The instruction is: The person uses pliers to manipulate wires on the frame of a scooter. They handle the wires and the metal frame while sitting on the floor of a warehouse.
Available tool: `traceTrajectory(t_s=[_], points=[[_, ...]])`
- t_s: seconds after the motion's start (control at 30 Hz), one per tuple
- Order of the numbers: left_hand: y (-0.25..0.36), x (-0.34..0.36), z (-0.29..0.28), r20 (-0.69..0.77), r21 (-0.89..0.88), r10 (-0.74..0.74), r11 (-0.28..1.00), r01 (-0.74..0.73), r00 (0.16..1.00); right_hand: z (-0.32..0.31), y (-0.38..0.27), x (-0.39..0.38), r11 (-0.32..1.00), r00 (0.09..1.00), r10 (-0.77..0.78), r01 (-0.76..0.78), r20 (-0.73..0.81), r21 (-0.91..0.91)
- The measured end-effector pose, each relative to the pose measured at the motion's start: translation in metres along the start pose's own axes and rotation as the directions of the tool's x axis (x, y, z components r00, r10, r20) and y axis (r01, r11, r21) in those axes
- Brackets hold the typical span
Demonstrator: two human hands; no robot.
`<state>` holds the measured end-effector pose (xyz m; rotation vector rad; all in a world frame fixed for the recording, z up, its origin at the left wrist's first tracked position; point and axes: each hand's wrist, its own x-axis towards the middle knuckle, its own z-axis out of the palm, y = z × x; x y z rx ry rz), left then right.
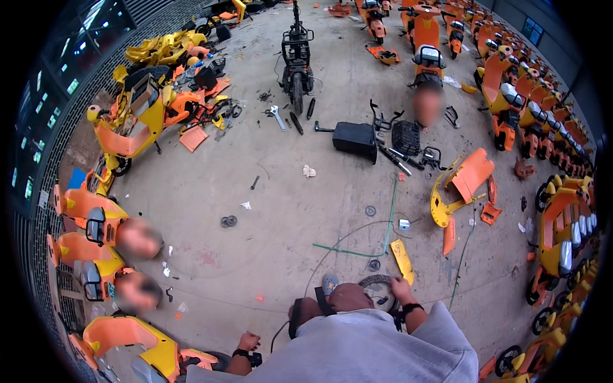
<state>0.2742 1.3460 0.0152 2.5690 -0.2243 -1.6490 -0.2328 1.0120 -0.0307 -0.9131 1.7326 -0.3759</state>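
Observation:
A black tyre [375, 279] lies on the floor by my right knee, partly hidden by my leg. My right hand [402, 291], with a black band at the wrist, is closed on the tyre's right edge. Out to the left, my left hand [249, 341] hangs over the floor with its fingers curled in and nothing visible in them. A yellow plastic panel [402, 260] lies just beyond my right hand. Near it are a small dark ring-shaped part [374, 265] and a green strip [351, 253]. My grey shoe [329, 283] shows ahead of my legs.
A stripped black scooter frame [296, 60] stands ahead, with an adjustable wrench [278, 118] nearby. A black box [355, 140] and orange-yellow body panels [471, 175] lie to the right. Orange scooters [497, 89] line the right; yellow-orange scooters [131, 131] and scrap panels [166, 48] stand left.

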Motion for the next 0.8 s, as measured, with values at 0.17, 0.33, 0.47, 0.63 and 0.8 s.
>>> traceTrajectory(t_s=[0.17, 0.33, 0.47, 0.63, 0.8], points=[[0.038, 0.03, -0.035, -0.384, -0.555, -0.145, 0.825, -0.103, 0.912, 0.044, -0.359, -0.009, 0.803, 0.759, -0.59, 0.587, 0.275, 0.102], [0.15, 0.063, -0.063, -0.303, -0.218, 0.297, 0.904, -0.369, 0.906, 0.08, -0.43, 0.099, 0.837, 0.81, -0.54, 0.546, 0.229, 0.043], [0.251, 0.121, -0.11, -0.206, -0.024, 0.491, 0.862, -0.506, 0.846, 0.073, -0.308, 0.203, 0.977, 0.993, -0.111, 0.102, -0.039, -0.188], [0.402, 0.176, -0.225, -0.215, -0.355, 0.295, 0.864, -0.356, 0.931, 0.05, -0.224, 0.168, 0.802, 0.82, 0.572, -0.566, -0.027, -0.192], [0.527, 0.222, -0.335, -0.315, -0.265, 0.303, 0.882, -0.39, 0.899, 0.105, -0.358, 0.144, 0.876, 0.892, 0.434, -0.451, -0.129, -0.17]])
